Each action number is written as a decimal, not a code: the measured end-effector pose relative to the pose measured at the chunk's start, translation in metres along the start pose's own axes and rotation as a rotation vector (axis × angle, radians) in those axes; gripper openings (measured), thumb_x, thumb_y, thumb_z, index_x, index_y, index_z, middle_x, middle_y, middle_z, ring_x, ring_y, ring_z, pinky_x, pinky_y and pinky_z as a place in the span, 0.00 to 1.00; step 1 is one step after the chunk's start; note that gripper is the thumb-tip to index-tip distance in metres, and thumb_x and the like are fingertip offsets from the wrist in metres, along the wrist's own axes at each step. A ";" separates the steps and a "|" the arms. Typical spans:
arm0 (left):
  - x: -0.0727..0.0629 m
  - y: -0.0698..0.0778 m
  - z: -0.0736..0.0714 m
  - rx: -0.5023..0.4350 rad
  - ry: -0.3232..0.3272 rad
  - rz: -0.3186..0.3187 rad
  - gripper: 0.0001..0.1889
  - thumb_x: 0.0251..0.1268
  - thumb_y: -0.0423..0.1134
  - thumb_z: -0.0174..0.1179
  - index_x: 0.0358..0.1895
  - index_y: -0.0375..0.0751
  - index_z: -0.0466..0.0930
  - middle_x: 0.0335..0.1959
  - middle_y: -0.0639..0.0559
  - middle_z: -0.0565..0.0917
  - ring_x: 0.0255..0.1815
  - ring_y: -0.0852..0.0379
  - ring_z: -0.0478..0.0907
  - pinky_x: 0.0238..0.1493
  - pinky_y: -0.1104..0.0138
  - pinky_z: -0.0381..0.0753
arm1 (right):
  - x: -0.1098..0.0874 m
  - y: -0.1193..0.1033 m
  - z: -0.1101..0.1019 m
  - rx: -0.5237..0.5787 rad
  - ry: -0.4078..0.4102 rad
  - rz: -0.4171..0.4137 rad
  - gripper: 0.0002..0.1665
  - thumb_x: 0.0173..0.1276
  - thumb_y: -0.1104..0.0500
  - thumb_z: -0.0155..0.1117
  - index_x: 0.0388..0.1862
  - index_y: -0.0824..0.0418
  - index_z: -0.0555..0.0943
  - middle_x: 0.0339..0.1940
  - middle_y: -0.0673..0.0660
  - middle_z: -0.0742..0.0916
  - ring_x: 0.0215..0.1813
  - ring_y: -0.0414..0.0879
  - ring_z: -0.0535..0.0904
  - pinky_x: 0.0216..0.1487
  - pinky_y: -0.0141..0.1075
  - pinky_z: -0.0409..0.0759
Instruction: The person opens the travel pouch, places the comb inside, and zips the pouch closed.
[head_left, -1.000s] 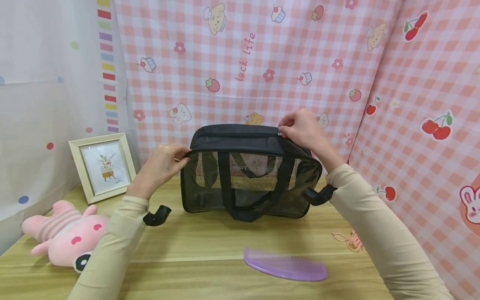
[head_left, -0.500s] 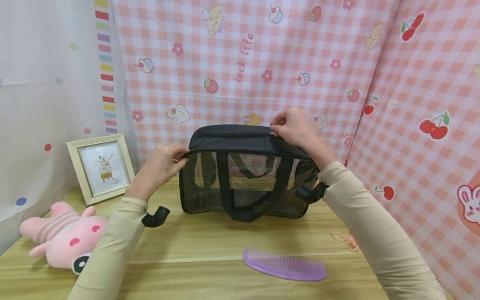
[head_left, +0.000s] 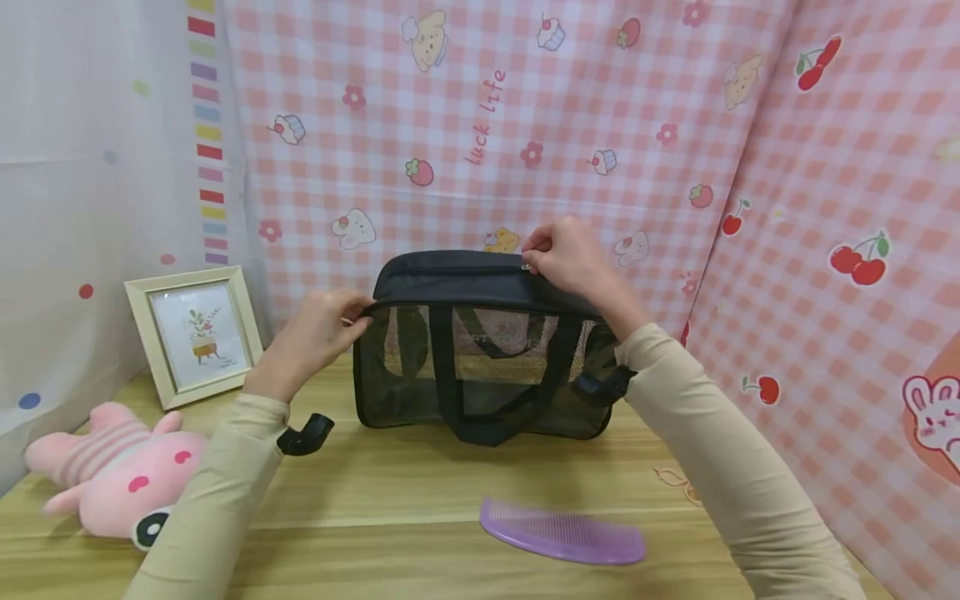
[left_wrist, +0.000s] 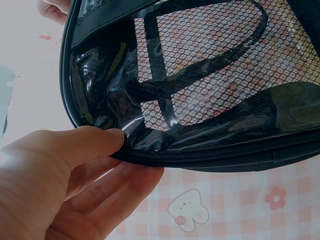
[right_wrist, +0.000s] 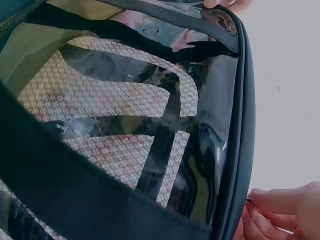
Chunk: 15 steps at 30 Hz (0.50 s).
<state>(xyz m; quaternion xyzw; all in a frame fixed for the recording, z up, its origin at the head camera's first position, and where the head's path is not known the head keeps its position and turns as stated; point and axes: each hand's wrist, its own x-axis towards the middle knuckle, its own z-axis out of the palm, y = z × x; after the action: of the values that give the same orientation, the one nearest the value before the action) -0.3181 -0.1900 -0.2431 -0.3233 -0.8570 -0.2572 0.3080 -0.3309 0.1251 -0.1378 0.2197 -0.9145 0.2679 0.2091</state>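
Observation:
A black see-through handbag [head_left: 480, 290] with mesh and black straps stands upright on the wooden table. My left hand [head_left: 317, 329] pinches its upper left corner; the left wrist view shows the thumb on the clear panel and the fingers behind the edge. At the top of the bag, my right hand [head_left: 572, 260] pinches the silvery zipper pull [head_left: 527, 267], right of the middle. In the right wrist view the thumb and fingers of the right hand [right_wrist: 280, 210] meet at the bag's dark top edge, and the pull is mostly hidden.
A purple comb [head_left: 562, 533] lies in front of the bag. To the left are a pink plush toy [head_left: 123, 475] and a cream picture frame [head_left: 198, 337]. An orange-pink cord [head_left: 678, 482] lies partly behind the right sleeve. Checked cloth [head_left: 450, 108] hangs behind.
My right hand has slid leftward along the bag's top with the zipper pull. The left hand keeps its hold on the corner. The whole head view has shifted slightly.

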 end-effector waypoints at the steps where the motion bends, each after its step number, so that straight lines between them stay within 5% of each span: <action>1: 0.000 0.000 0.000 -0.003 -0.002 0.000 0.08 0.58 0.22 0.61 0.42 0.27 0.81 0.37 0.36 0.84 0.33 0.46 0.83 0.35 0.57 0.84 | 0.001 -0.001 0.002 0.009 -0.001 -0.005 0.08 0.64 0.67 0.60 0.37 0.71 0.84 0.28 0.61 0.87 0.29 0.49 0.82 0.36 0.36 0.79; 15: -0.001 -0.002 -0.001 -0.018 -0.005 0.007 0.08 0.59 0.23 0.61 0.42 0.28 0.82 0.37 0.37 0.84 0.34 0.46 0.83 0.35 0.56 0.83 | 0.002 -0.012 0.015 0.016 -0.007 -0.027 0.09 0.66 0.67 0.58 0.40 0.71 0.84 0.32 0.61 0.87 0.31 0.48 0.83 0.35 0.37 0.80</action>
<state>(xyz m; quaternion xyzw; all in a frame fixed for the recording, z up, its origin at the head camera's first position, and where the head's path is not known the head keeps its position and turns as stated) -0.3189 -0.1928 -0.2432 -0.3294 -0.8544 -0.2629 0.3038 -0.3309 0.1066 -0.1438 0.2349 -0.9100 0.2715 0.2077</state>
